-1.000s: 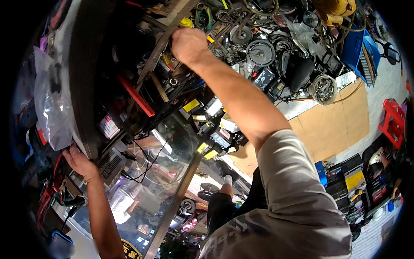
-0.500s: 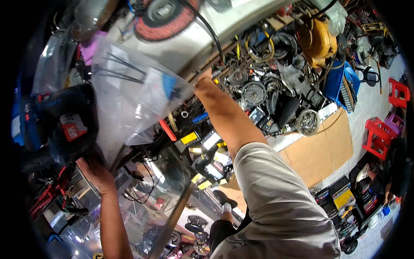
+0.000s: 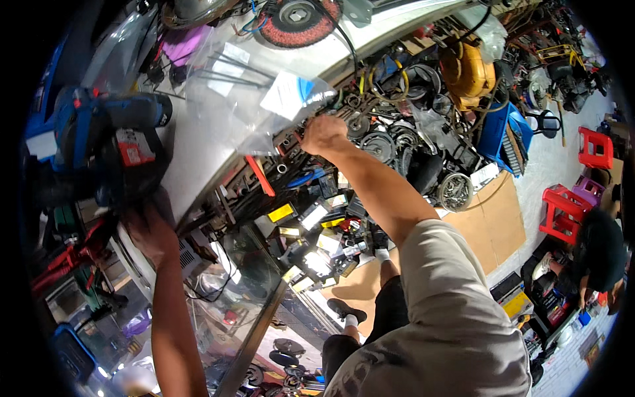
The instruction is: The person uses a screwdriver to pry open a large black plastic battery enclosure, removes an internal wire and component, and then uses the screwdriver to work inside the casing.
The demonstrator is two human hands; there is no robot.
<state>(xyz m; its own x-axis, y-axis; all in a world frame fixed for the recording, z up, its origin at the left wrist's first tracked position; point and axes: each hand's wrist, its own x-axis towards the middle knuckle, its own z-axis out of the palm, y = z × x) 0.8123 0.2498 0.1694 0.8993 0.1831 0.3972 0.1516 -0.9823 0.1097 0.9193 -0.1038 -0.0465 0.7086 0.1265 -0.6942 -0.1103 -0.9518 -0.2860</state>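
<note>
My right hand is closed among the metal tools along the bench edge, beside a clear plastic bag. Whatever its fingers hold is hidden. A red handle lies nearer to me. The bag, with thin black strips and white-and-blue paper, lies on the white bench top. To the left, my left hand is under a blue-and-black cordless power tool with a red-labelled battery. Shadow and the tool cover its fingers, so I cannot make out its grip.
A red-and-black disc lies at the bench's far side. Several boxes and a heap of metal parts fill the floor beyond the bench, near flattened cardboard. Red stools and a crouching person are at the right.
The view has shifted, and the bench and bag appear further up and right. My right hand has come down from the bag's corner toward the red handle. My left hand stays by the power tool.
</note>
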